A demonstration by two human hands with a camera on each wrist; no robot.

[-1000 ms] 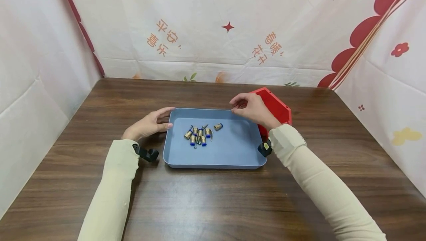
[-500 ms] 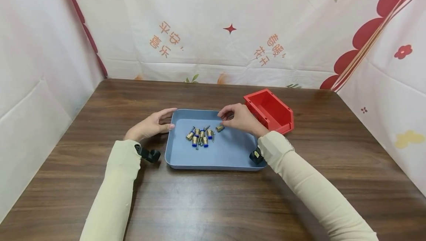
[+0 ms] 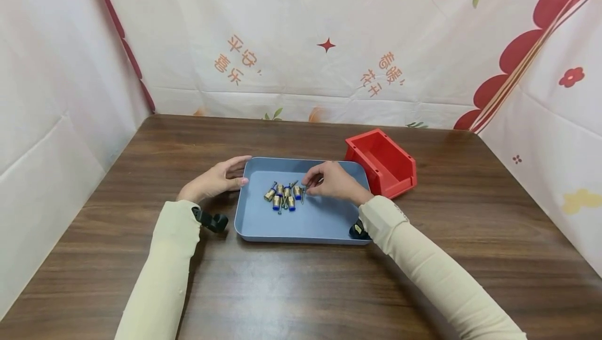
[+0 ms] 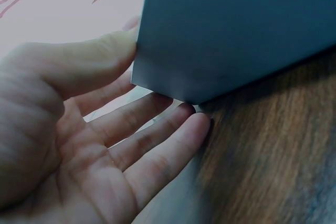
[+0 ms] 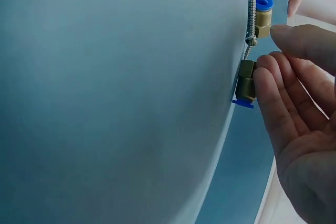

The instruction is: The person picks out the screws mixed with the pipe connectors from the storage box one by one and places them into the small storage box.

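In the head view, a blue-grey tray point(image 3: 305, 227) holds a cluster of brass push-in fittings point(image 3: 291, 204) with blue collars, mixed with screws point(image 3: 303, 196). My left hand point(image 3: 215, 177) rests against the tray's back left corner; in the left wrist view its thumb touches the wall and the fingers extend loosely along the corner. Over the tray, my right hand point(image 3: 333, 180) reaches to the cluster's right side. The right wrist view shows its fingertips against one brass fitting point(image 5: 245, 83), with the thumb apart, near another fitting point(image 5: 263, 22) and a screw point(image 5: 251, 17).
A red plastic bin point(image 3: 403, 182) stands on the wooden table point(image 3: 263, 288), just behind the tray's right back corner. A printed white cloth point(image 3: 291, 26) hangs behind the table and at both sides. Each wrist wears a small black camera.
My right hand has moved from beside the red bin, left and toward me, down to the fittings. It now hides the lone fitting from the head view. The left hand keeps its place.
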